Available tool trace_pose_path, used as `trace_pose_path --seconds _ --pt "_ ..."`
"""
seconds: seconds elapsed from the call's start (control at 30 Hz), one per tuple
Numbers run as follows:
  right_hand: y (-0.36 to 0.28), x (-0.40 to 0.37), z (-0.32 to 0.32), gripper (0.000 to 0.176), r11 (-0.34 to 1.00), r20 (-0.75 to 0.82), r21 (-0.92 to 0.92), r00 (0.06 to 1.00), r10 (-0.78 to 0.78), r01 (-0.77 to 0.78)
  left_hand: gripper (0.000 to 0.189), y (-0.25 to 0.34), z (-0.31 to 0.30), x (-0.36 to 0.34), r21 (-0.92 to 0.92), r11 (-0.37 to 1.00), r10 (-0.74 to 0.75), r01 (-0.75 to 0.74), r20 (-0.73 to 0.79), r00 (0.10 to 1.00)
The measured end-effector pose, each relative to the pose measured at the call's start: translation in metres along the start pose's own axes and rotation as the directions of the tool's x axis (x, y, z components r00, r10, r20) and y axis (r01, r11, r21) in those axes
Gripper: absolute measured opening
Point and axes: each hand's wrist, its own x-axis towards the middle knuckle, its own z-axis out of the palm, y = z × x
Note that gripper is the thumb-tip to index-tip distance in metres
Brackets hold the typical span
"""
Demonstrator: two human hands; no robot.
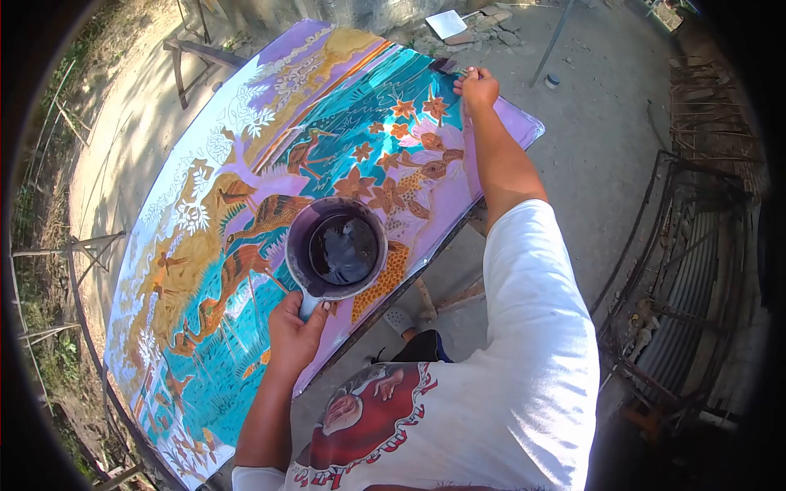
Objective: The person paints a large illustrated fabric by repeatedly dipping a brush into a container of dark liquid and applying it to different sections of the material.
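My left hand (296,334) is closed round the short handle of a round pot (300,270), which holds dark liquid (344,248) and hangs over the lower middle of a painted cloth (270,214). The cloth shows birds, orange flowers (354,185) and turquoise water. At its upper right edge, my right hand (477,87) is pinched on a brush (444,65) with a dark head. The brush head lies at the turquoise area's upper corner. My fingers hide most of its handle.
Wooden poles (196,54) stand at the cloth's far edge. A white sheet (447,24) lies near rubble at the back. To the right are a thin upright pole (553,45), a small container (551,80) and a metal frame with corrugated sheets (684,270).
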Motion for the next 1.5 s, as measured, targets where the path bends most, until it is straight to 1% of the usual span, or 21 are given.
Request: trace_pose_path --seconds 0.17,0.27,0.33,0.43,0.57,0.63,0.67,0.73,0.77,0.83,0.87,0.97,1.03,1.07,1.13,1.27,1.33,1.37,1.43,1.47,1.5 --pt "-0.014 -0.008 -0.056 0.023 0.98 -0.081 -0.194 0.995 -0.065 0.049 0.028 -0.012 -0.018 -0.03 -0.115 0.99 -0.081 0.08 -0.002 0.997" --pt "-0.015 -0.036 -0.101 0.024 0.97 -0.011 -0.228 0.996 -0.086 0.082 0.028 -0.018 -0.026 -0.047 -0.178 0.974 -0.145 0.139 -0.02 0.989" --pt "-0.013 -0.053 -0.116 0.025 0.963 0.084 -0.269 0.996 0.033 -0.009 0.028 -0.026 -0.034 -0.056 -0.186 0.962 -0.21 0.201 -0.025 0.977" --pt "-0.006 -0.047 -0.112 0.023 0.992 0.075 -0.115 0.997 -0.036 0.044 0.027 -0.034 -0.042 -0.066 -0.163 0.979 -0.141 0.125 -0.088 0.986" --pt "0.008 -0.018 -0.074 0.023 0.997 0.159 -0.058 0.986 -0.04 0.05 0.026 -0.034 -0.048 -0.077 -0.189 0.966 -0.196 0.179 -0.078 0.977" --pt "0.005 -0.017 -0.056 0.024 0.988 0.306 -0.137 0.946 0.105 -0.066 0.026 -0.034 -0.048 -0.079 -0.183 0.96 -0.232 0.212 -0.096 0.968" --pt "-0.002 -0.012 -0.057 0.024 0.988 0.303 -0.135 0.947 0.109 -0.07 0.026 -0.032 -0.048 -0.079 -0.178 0.961 -0.231 0.212 -0.094 0.968" --pt "-0.012 -0.003 -0.063 0.026 0.929 0.535 -0.345 0.786 0.309 -0.131 0.025 -0.03 -0.048 -0.082 -0.199 0.949 -0.266 0.246 -0.082 0.96" --pt "-0.018 -0.001 -0.067 0.026 0.928 0.537 -0.348 0.784 0.312 -0.132 0.025 -0.032 -0.049 -0.084 -0.2 0.948 -0.27 0.25 -0.082 0.959" --pt "-0.026 0.004 -0.078 0.027 0.942 0.304 -0.326 0.936 0.178 -0.073 0.025 -0.04 -0.049 -0.088 -0.167 0.96 -0.242 0.225 -0.088 0.966" --pt "-0.029 0.005 -0.082 0.027 0.942 0.305 -0.328 0.937 0.173 -0.067 0.025 -0.042 -0.047 -0.089 -0.173 0.96 -0.239 0.222 -0.09 0.967" --pt "-0.036 -0.015 -0.096 0.028 0.938 0.395 -0.338 0.893 0.218 -0.08 0.026 -0.043 -0.045 -0.092 -0.229 0.95 -0.239 0.214 -0.089 0.967" --pt "-0.051 -0.026 -0.105 0.027 0.848 0.609 -0.52 0.65 0.454 -0.104 0.027 -0.041 -0.046 -0.093 -0.2 0.96 -0.215 0.195 -0.084 0.973" --pt "-0.051 -0.025 -0.109 0.027 0.845 0.606 -0.525 0.651 0.457 -0.104 0.027 -0.041 -0.047 -0.094 -0.203 0.959 -0.218 0.198 -0.08 0.973" --pt "-0.053 -0.021 -0.122 0.027 0.91 0.399 -0.413 0.891 0.217 -0.038 0.025 -0.042 -0.048 -0.098 -0.212 0.949 -0.252 0.234 -0.063 0.966" --pt "-0.063 -0.035 -0.148 0.029 0.854 0.429 -0.519 0.859 0.28 -0.019 0.02 -0.052 -0.052 -0.105 -0.222 0.948 -0.246 0.229 -0.052 0.968" --pt "-0.067 -0.044 -0.156 0.027 0.85 0.507 -0.517 0.764 0.399 -0.101 0.017 -0.05 -0.053 -0.107 -0.244 0.944 -0.243 0.224 -0.05 0.969" --pt "-0.065 -0.045 -0.156 0.027 0.851 0.507 -0.517 0.766 0.396 -0.098 0.017 -0.048 -0.053 -0.107 -0.247 0.944 -0.24 0.221 -0.05 0.969" --pt "-0.051 -0.048 -0.154 0.027 0.924 0.204 -0.381 0.97 0.13 -0.044 0.015 -0.045 -0.054 -0.109 -0.254 0.94 -0.246 0.227 -0.044 0.968" --pt "-0.044 -0.052 -0.151 0.027 0.925 0.206 -0.378 0.97 0.128 -0.042 0.015 -0.045 -0.054 -0.111 -0.253 0.941 -0.244 0.224 -0.047 0.969" --pt "-0.037 -0.064 -0.146 0.027 0.921 0.297 -0.378 0.93 0.218 -0.096 0.013 -0.046 -0.055 -0.112 -0.258 0.94 -0.246 0.225 -0.05 0.968"
